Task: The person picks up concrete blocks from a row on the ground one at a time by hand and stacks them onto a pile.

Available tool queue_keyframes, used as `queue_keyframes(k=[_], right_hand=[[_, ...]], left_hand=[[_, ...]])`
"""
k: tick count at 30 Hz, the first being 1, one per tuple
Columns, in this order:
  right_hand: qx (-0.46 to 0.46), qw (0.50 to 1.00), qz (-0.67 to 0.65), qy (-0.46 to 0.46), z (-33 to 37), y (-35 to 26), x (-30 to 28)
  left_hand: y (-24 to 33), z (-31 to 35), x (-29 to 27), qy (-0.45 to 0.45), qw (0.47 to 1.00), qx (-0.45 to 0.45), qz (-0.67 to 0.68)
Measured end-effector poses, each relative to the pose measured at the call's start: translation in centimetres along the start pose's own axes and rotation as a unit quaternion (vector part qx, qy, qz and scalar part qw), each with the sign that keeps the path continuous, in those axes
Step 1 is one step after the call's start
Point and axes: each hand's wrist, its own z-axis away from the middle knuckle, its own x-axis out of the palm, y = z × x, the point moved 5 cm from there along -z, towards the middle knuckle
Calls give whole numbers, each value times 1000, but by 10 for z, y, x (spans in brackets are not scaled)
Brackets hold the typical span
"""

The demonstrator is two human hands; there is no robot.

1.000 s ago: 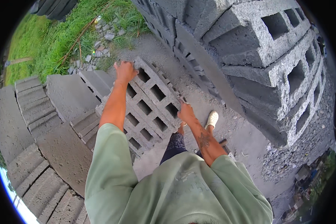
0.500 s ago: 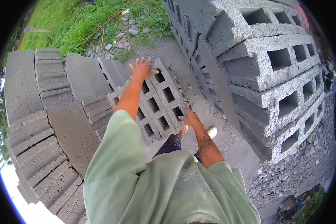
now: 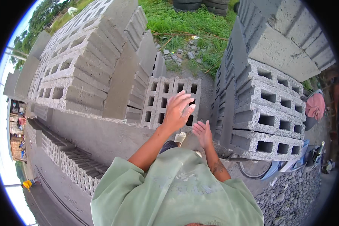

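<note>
Both hands raised over standing hollow blocks

The left hand (image 3: 178, 111) hides part of the hollow blocks (image 3: 162, 98); contact unclear. Fingers spread, holding nothing; right hand (image 3: 202, 132) open too.

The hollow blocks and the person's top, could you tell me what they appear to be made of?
Hollow blocks: apparently concrete, grey, with a rough, grainy, matte surface and moulded rectangular cavities. Top: soft pale green fabric, possibly cotton knit, creased and matte.

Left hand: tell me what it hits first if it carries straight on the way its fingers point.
Probably the upright hollow concrete blocks ahead of the left hand, which is open and holds nothing. Depth is unclear, so how far off they stand cannot be told.
</note>
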Motion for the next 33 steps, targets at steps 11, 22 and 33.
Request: queue_keyframes(k=[11, 22, 33], right_hand=[[-53, 888, -55, -454, 184, -130, 227], [-16, 833, 457, -310, 92, 70, 114], [7, 675, 543, -500, 151, 252, 253]], left_hand=[[-66, 327, -40, 47, 845, -479, -232], [149, 802, 21, 263, 313, -912, -25], [188, 880, 28, 275, 351, -888, -118]])
